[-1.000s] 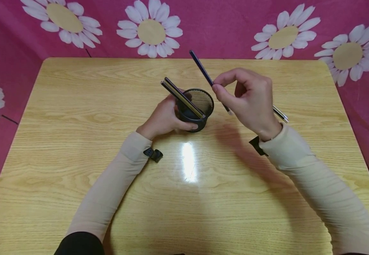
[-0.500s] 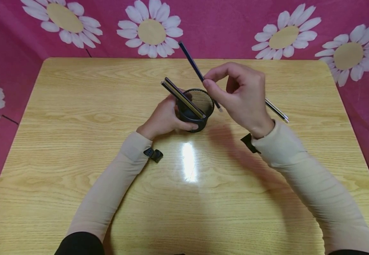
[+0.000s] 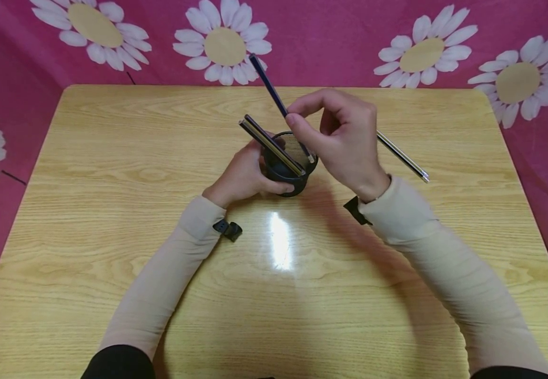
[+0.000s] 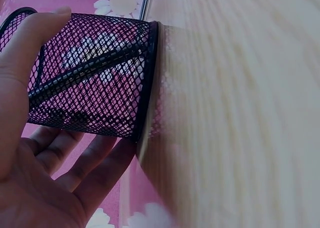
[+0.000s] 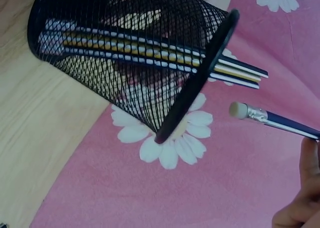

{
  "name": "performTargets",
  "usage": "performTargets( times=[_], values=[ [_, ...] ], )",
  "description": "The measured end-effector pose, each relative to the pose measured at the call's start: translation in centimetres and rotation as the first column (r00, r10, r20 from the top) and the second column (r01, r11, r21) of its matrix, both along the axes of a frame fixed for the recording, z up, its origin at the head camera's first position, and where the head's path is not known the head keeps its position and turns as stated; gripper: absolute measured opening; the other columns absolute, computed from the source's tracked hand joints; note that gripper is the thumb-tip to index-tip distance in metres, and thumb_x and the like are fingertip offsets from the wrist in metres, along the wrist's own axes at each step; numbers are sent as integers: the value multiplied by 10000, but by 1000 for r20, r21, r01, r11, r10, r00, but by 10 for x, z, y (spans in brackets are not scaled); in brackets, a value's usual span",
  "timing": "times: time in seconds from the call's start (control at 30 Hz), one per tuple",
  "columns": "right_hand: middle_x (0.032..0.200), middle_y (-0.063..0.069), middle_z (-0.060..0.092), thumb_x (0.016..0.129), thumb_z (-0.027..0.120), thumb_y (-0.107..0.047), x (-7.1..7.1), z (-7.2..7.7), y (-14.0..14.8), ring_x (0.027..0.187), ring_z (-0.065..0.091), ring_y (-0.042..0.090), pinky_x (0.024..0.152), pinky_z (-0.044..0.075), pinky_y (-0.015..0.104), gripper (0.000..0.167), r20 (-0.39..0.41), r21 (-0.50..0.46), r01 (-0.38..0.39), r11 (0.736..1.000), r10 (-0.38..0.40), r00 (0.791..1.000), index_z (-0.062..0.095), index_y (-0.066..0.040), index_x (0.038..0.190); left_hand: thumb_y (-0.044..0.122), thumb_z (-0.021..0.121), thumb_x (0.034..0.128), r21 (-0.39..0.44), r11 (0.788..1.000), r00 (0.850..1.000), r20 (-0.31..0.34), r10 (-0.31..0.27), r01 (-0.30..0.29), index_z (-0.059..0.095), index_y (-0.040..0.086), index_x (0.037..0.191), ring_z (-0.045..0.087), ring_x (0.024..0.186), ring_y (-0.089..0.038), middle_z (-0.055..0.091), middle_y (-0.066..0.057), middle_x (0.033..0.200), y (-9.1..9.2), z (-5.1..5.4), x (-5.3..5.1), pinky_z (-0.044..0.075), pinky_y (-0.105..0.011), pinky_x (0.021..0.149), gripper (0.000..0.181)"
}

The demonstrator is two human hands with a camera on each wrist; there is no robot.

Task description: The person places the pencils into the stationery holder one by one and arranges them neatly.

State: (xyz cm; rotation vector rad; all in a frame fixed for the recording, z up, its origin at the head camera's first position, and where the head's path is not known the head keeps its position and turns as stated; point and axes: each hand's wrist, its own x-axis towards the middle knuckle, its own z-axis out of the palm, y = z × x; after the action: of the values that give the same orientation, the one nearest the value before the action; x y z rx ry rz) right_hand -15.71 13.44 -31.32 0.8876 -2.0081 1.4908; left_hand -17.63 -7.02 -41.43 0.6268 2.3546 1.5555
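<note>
A black mesh pencil cup (image 3: 302,185) stands upright on the table, gripped by my left hand (image 3: 238,176) with the thumb on its near side. Several dark pencils with yellow and white stripes (image 5: 240,73) lean inside it, their ends sticking out past the rim. Thumb and forefinger of my right hand (image 3: 342,139) pinch a dark blue pencil (image 3: 268,81). It slants, eraser end down, over the cup's mouth. In the right wrist view its white eraser (image 5: 239,110) is just outside the rim, apart from it. The left wrist view shows my left fingers (image 4: 102,163) along the mesh.
More striped pencils (image 3: 404,158) lie on the wooden table (image 3: 207,300), to the right behind my right hand. Pink cloth with white daisies (image 3: 321,37) hangs behind and beside the table.
My right hand has moved left with the pencil, bringing its eraser end from right of the cup to over the mouth. The left hand and cup have stayed put.
</note>
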Motion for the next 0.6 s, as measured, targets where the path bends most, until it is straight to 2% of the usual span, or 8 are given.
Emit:
performTargets(
  times=[0.13, 0.4, 0.5, 0.6],
  values=[
    [889, 106, 784, 958, 773, -18, -1, -4, -5, 505, 366, 68, 484, 265, 216, 82, 12, -11, -4, 1000, 4, 1000, 800, 49, 998, 250, 1042, 736, -25, 1000, 1000, -5, -4, 4, 508, 58, 1521, 602, 1281, -234, 629, -107, 1489, -2, -1, -1, 455, -420, 1100, 968],
    [888, 128, 779, 959, 787, -13, -2, -12, -8, 527, 384, 77, 494, 280, 214, 79, 30, -2, 9, 1000, -9, 999, 797, 55, 998, 391, 1044, 723, -43, 999, 1000, 5, -17, 18, 543, 181, 1560, 598, 1244, -187, 670, 5, 1397, -5, -20, -12, 449, -405, 1082, 998],
    [894, 137, 779, 958, 792, -13, -2, -17, -8, 529, 386, 78, 493, 282, 214, 83, 41, -3, 7, 1000, -7, 999, 796, 58, 1000, 365, 1040, 734, -27, 999, 1000, 5, -25, 25, 527, 179, 1577, 600, 1242, -197, 667, -3, 1399, -4, -19, -11, 454, -417, 1078, 1004],
    [894, 141, 779, 957, 792, -25, -2, -22, -8, 526, 387, 76, 487, 287, 211, 91, 51, 2, 6, 1000, -6, 999, 796, 57, 996, 307, 1039, 743, -10, 1000, 1000, -7, -25, 25, 514, 156, 1573, 610, 1227, -194, 669, -11, 1394, -3, -12, -6, 455, -411, 1076, 994]
  ],
)
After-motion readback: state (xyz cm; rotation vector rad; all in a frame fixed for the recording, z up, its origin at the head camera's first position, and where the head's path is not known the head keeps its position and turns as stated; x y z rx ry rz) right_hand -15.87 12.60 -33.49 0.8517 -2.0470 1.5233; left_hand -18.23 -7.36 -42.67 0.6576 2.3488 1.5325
